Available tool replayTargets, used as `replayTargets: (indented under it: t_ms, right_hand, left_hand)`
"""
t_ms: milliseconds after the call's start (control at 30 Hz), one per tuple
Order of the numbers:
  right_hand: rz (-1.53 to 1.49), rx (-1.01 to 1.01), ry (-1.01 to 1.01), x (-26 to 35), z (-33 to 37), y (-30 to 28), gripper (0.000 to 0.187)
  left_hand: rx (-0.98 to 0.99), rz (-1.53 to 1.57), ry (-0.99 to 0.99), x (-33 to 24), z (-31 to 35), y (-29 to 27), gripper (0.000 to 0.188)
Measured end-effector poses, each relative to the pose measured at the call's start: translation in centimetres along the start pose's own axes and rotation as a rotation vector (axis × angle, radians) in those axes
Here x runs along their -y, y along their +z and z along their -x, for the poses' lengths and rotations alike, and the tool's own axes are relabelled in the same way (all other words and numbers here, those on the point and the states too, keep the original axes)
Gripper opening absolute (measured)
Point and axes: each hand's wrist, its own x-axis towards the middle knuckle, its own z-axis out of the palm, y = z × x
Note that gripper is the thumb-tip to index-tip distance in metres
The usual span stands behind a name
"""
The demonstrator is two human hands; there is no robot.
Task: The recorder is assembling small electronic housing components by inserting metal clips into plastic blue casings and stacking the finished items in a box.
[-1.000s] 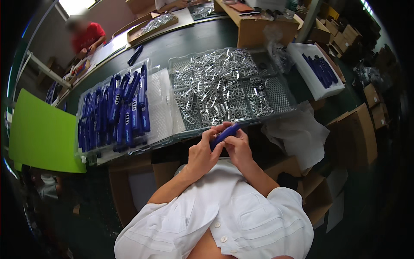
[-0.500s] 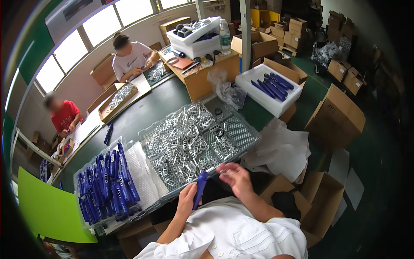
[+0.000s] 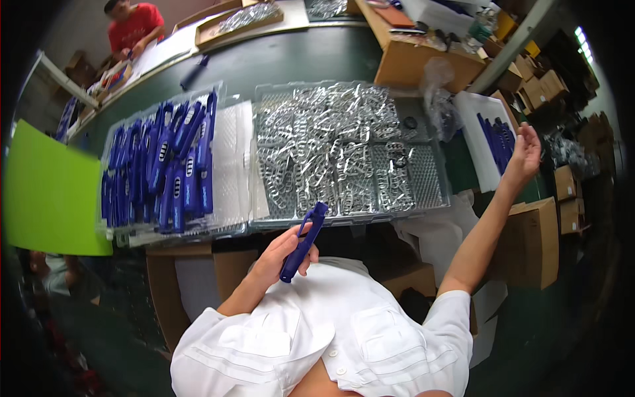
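Observation:
My left hand [image 3: 281,255] is closed around a long blue plastic piece [image 3: 304,245], held tilted in front of my shirt. It has a slim arm along one side and looks hollow at its upper end. My right arm reaches far out to the right. There my right hand [image 3: 527,153] is raised beside the white foam box [image 3: 471,132], its fingers loosely bent and nothing visible in them. Several similar blue pieces [image 3: 497,140] lie in that box. Close ahead of my left hand is a clear plastic tray [image 3: 430,169] heaped with shiny slotted metal parts [image 3: 317,145].
A second tray of blue pieces [image 3: 162,155] stands at the left, beside white sheets [image 3: 231,159]. A bright green panel [image 3: 56,192] is at the far left. Across the green table [image 3: 284,56] sits a person in red [image 3: 135,30]. Cardboard boxes [image 3: 529,241] stand right.
My right hand has swung from beside the blue piece out to the foam box at the right. The view has turned and dropped. My left hand still holds the blue piece.

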Motion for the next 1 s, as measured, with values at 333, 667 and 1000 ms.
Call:
replayTargets:
  t_ms: [333,667,1000]
  right_hand:
    - [0.229,0.77,-0.097,3.0,20.0,19.1,0.016]
    - [0.444,1.193,-0.225,4.0,22.6,22.1,0.032]
    - [0.551,1.116,-0.108,6.0,24.3,22.3,0.031]
  left_hand:
    - [-0.152,0.109,-0.096,-0.8,0.0,-3.9,0.059]
    - [-0.125,0.17,-0.08,-1.6,1.0,-6.1,0.057]
    - [-0.084,0.139,-0.035,-1.8,0.7,-6.2,0.055]
